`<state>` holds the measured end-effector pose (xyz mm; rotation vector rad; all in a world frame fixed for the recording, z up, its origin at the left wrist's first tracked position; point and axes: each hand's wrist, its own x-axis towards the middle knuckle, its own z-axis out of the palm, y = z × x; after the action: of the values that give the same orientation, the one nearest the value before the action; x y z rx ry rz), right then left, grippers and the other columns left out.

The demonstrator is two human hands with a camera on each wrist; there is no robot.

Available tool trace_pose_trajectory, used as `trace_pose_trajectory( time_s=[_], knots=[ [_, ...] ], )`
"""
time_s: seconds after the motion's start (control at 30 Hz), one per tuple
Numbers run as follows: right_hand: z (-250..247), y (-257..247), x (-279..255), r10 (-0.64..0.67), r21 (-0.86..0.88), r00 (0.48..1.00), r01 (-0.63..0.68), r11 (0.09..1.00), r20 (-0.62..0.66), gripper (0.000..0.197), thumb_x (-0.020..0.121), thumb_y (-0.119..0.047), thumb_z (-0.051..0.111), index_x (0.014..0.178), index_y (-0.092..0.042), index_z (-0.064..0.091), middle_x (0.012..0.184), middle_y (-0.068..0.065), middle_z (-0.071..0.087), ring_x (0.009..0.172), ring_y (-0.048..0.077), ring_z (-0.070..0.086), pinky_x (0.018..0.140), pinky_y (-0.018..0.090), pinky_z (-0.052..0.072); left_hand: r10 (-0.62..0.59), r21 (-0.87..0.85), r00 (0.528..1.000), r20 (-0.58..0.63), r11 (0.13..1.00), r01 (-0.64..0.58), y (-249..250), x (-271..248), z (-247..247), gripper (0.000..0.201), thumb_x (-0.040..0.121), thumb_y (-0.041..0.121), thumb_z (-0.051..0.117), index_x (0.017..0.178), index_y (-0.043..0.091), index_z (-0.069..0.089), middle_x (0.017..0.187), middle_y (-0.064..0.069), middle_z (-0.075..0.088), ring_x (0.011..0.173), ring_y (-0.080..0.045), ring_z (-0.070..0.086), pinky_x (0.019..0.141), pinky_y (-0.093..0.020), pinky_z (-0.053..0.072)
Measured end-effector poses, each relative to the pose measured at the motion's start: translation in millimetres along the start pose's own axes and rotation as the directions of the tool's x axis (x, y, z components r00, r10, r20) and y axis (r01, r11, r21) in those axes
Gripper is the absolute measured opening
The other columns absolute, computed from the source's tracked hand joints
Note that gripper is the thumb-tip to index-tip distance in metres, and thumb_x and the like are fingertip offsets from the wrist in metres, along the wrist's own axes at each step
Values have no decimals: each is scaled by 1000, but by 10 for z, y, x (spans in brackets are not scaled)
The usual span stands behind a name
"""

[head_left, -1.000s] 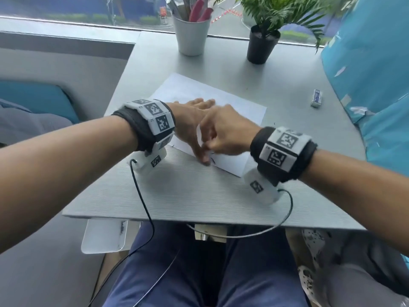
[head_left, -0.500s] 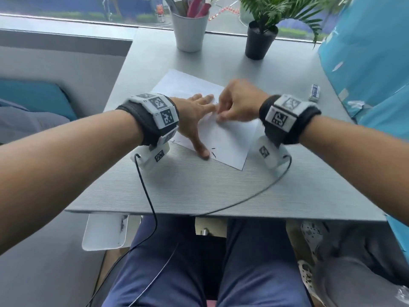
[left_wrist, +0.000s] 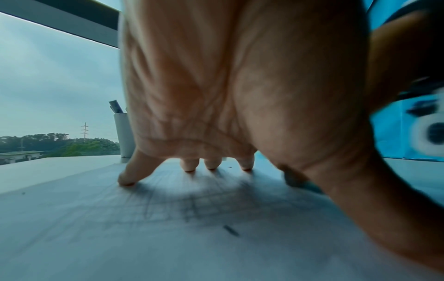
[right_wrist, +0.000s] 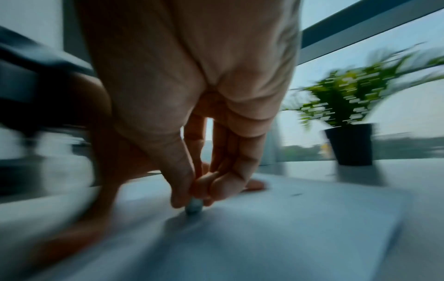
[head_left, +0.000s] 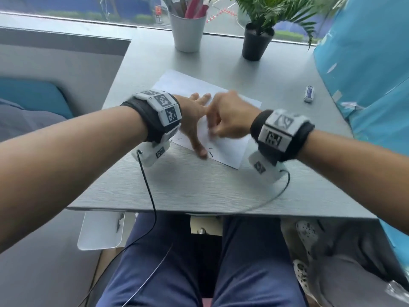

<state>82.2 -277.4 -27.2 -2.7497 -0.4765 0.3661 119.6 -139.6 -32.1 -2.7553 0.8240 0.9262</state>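
Note:
A white sheet of paper (head_left: 183, 85) with faint pencil lines lies on the grey table (head_left: 199, 191). My left hand (head_left: 194, 116) presses flat on it, fingers spread and straight, fingertips (left_wrist: 126, 181) on the paper (left_wrist: 168, 237). Just right of it, my right hand (head_left: 228, 122) is curled with thumb and fingers pinching a small grey eraser (right_wrist: 193, 206), whose tip touches the sheet (right_wrist: 288, 237). The right hand is motion-blurred. Dark crumbs lie on the paper near the left thumb.
A white cup of pens (head_left: 188, 34) and a potted plant (head_left: 254, 43) stand at the table's far edge by the window. A second, sleeved eraser (head_left: 309, 93) lies at the right. A teal surface (head_left: 365, 63) borders the right side. Wrist cables hang over the near edge.
The right hand swept away across the sheet, then back toward me, still pinching the eraser. The left hand has stayed flat on the paper.

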Motion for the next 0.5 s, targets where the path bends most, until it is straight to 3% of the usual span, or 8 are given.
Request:
trace_pose_trajectory(
  time_s=[0.07,0.1,0.17,0.23,0.3,0.4,0.43,0.5],
  knots=[
    [73,-84,-130,-70,19,992,68,998,104,5,71,-18,79,72,-18,74,70,-7,68,68,7,62,60,23,51,24,11,1000,7,1000,-24,34,-42,-22,112,55,70,82,150,52,28,162,1,-31,149,-28,-26,118,-58,-5],
    [21,-40,-108,-71,14,991,70,997,112,5,72,-21,79,72,-20,75,69,-8,68,66,5,61,59,23,50,15,6,1000,8,1000,-15,29,-35,-19,119,53,70,83,153,51,21,161,3,-32,149,-26,-26,118,-59,-4],
    [-162,151,57,17,-12,1000,-17,1000,1,5,72,-23,80,75,-19,77,67,-6,66,59,3,55,55,21,43,-14,17,1000,-4,1000,14,-2,4,5,143,45,75,84,154,50,-6,161,8,-31,150,-22,-24,119,-63,2],
    [-258,307,180,102,-28,989,-106,994,-106,9,73,-21,80,79,-15,77,69,0,67,57,6,53,53,20,41,-26,17,1000,-17,1000,26,-19,34,25,149,43,75,84,151,51,-15,162,9,-29,151,-20,-22,120,-64,5],
    [-156,210,128,71,-10,992,-72,997,-102,6,72,-17,78,76,-13,77,70,0,67,58,7,53,55,21,42,-27,17,1000,-6,1000,27,-13,28,13,148,45,75,84,153,48,-14,162,7,-30,150,-22,-23,119,-65,3],
    [51,-51,-140,-63,16,997,63,998,51,3,73,-17,79,72,-16,76,70,-9,66,65,3,60,58,20,49,23,32,1000,16,999,-24,7,34,1,129,50,75,82,155,48,13,161,-1,-32,148,-30,-27,118,-63,-5],
    [36,-51,-151,-82,10,993,82,997,88,5,73,-20,80,72,-18,76,70,-9,67,67,4,62,59,20,50,23,28,1000,16,999,-23,-8,50,4,128,48,76,82,154,49,15,160,-2,-33,148,-31,-28,118,-64,-5],
    [-99,84,-9,-26,-7,999,26,1000,45,7,74,-25,81,72,-19,76,67,-8,67,65,7,60,57,21,46,-8,19,1000,7,1000,8,-35,76,23,144,43,77,83,155,49,-2,161,4,-33,149,-27,-25,118,-66,1]
  ],
)
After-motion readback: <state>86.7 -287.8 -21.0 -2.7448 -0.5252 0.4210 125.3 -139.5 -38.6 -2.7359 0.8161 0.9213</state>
